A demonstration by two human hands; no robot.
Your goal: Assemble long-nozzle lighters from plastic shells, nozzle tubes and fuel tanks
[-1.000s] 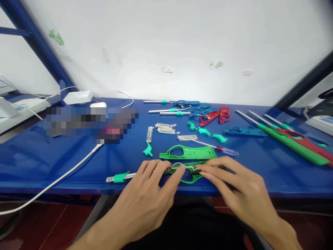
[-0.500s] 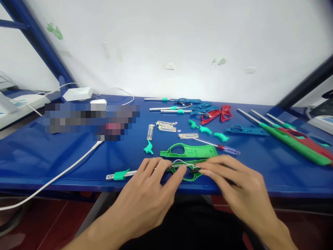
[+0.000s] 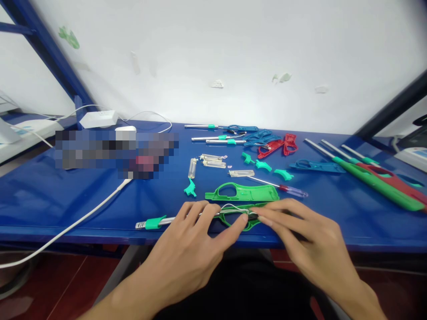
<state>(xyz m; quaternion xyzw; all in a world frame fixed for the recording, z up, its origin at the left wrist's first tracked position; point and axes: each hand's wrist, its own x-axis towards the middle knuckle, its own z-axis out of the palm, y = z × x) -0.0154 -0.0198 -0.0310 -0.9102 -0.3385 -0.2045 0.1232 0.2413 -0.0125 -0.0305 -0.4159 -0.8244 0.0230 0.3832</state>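
Note:
At the table's front edge lies a green lighter casing half (image 3: 251,226), its inside facing up, with a thin white wire (image 3: 233,206) looping over it. My left hand (image 3: 196,235) has its fingers curled over the metal lighter tube (image 3: 169,220), which carries a teal collar (image 3: 154,223). Its thumb tip presses by a small black part in the casing. My right hand (image 3: 303,226) grips the casing's right end, fingertips close to the wire and black part; its fingers hide that end. Just behind lies the other green casing half (image 3: 256,193).
Behind are clear fuel tanks (image 3: 242,174), teal triggers (image 3: 263,166), a screwdriver (image 3: 293,191), and blue (image 3: 260,137) and red (image 3: 290,144) casing pieces. Lighters, one green (image 3: 376,182), lie at right. A white cable (image 3: 83,218) crosses the left side, near a blurred area.
My left thumb has slid right along the casing to the black part. My right fingertips have shifted slightly. The tube and casing stay nearly in place.

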